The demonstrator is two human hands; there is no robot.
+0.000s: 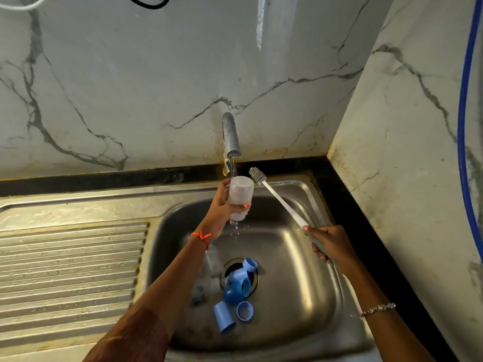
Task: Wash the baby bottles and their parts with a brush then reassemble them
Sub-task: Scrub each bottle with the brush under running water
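Right now we are holding a clear baby bottle (240, 195) in our left hand (222, 207), with the fingers and thumb curling round its lower half. We are keeping it roughly upright, just under the spout of the steel tap (231, 135). A thin stream of water is running onto its top and drops are falling from its lower end into the sink (300, 296). We cannot tell which end of the bottle is facing up.

Our right hand (329, 242) is gripping the white brush (277, 199) by the bottom of its handle, fingers wrapping tightly round it. The brush is slanting up and away from us. Its bristle head is sitting just beside the top of the bottle, to the right, without touching it.

Down in the basin, around the drain, the loose parts are lying together: a blue handle piece (239, 286) over the drain hole, a blue cap (224, 317) on its side and a blue ring (245, 311) just beside it. A second clear bottle (213, 262) is lying partly under our left forearm.

We are wearing an orange thread (201, 236) on the left wrist and a bracelet (379, 308) on the right. A ribbed draining board (70, 270) is stretching to the left of the basin, and a blue hose (465, 126) is hanging down the right-hand wall.
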